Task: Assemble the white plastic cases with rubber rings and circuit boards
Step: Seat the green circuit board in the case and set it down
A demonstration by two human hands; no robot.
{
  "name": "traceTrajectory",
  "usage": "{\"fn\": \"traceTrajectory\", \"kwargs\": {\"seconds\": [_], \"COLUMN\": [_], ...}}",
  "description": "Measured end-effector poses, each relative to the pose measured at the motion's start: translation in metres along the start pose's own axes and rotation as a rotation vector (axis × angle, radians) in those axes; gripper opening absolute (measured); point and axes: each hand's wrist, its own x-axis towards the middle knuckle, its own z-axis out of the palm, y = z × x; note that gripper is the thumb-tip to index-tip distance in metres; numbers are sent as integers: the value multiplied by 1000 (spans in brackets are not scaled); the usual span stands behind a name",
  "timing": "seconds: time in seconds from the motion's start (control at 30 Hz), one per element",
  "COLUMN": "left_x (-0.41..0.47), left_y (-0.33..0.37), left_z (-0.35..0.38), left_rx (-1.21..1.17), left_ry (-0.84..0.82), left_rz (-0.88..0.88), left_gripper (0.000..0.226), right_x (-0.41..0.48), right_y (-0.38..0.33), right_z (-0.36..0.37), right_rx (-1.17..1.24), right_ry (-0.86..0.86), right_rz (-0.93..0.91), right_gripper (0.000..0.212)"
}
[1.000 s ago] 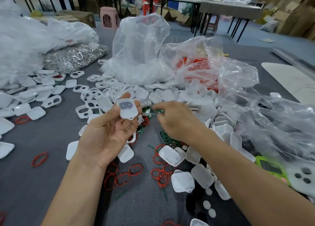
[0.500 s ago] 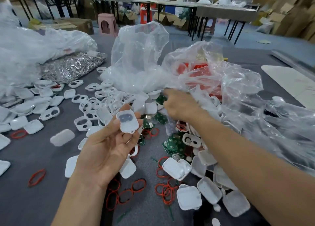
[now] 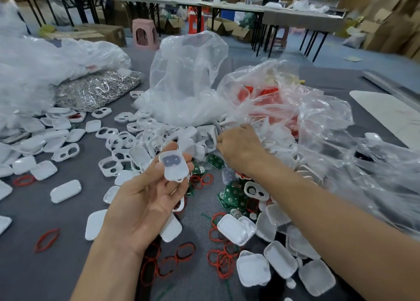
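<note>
So the left hand (image 3: 145, 205) pinches a white case (image 3: 173, 165); the right hand (image 3: 241, 148) is in the pile (image 3: 136, 139), grip hidden. Next it probably needs a matching part.

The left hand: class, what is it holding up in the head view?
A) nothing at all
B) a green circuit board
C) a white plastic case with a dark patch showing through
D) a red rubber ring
C: the left hand pinches a white plastic case between thumb and fingertips, while the red rubber rings and green circuit boards lie loose below it.
</note>
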Motion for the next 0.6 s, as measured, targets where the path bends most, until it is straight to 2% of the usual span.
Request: {"fn": "traceTrajectory", "kwargs": {"seconds": [0.07,0.17,0.27,0.33,0.4,0.43,0.57,0.6], "left_x": [0,-1,-1,-1,-1,-1,0,0], "left_y": [-1,-3,-3,-2,-3,-3,-3,-4], "left_z": [2,2,2,2,3,3,4,4], "left_rx": [20,10,-2,-3,9,14,22,20], "left_ry": [6,18,22,25,27,24,9,5], "left_rz": [5,-3,-13,-11,2,5,-9,-10], "left_gripper": [37,45,40,42,44,42,35,35], "right_x": [-15,-23,-21,-17,-11,-8,-5,-7], "right_y": [4,2,-8,-15,-16,-15,-11,-9], "right_z": [-8,-18,-20,-16,-11,-8,-3,-4], "right_rx": [91,109,187,290,338,316,321,359], "right_ry": [-23,17,114,76,-71,-100,5,31], "right_rz": [-6,8,92,104,62,43,78,94], "right_gripper": [27,23,20,15,52,54,15,16]}}
